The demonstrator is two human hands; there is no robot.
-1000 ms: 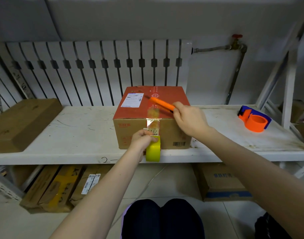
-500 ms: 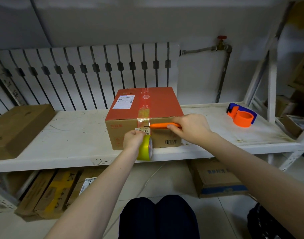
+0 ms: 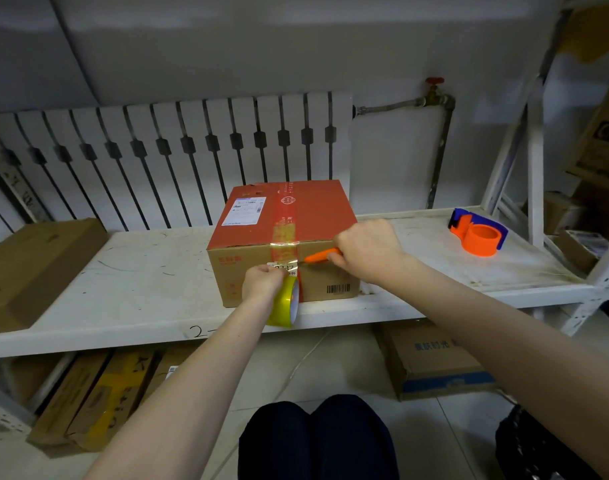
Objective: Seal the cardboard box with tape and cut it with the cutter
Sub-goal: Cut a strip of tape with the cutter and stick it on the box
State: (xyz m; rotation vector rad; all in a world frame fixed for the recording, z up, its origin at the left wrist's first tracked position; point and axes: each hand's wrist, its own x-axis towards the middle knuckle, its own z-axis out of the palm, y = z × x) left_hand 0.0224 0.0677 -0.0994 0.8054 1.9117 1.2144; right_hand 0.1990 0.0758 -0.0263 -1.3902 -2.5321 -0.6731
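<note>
Head view: right hand [image 3: 365, 252] gripping the orange cutter [image 3: 322, 255], tip pointing left at the taut tape [image 3: 285, 252] on the cardboard box [image 3: 285, 240] front, left hand [image 3: 263, 282] gripping the yellow roll [image 3: 286, 301] just below.

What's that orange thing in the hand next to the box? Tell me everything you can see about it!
It is the cutter, a slim bright orange tool that looks plastic. The right hand grips its back end, so only the pointed front shows. It lies nearly level, tip pointing left, at the clear tape on the cardboard box's front. Its blade is too small to see.
</note>
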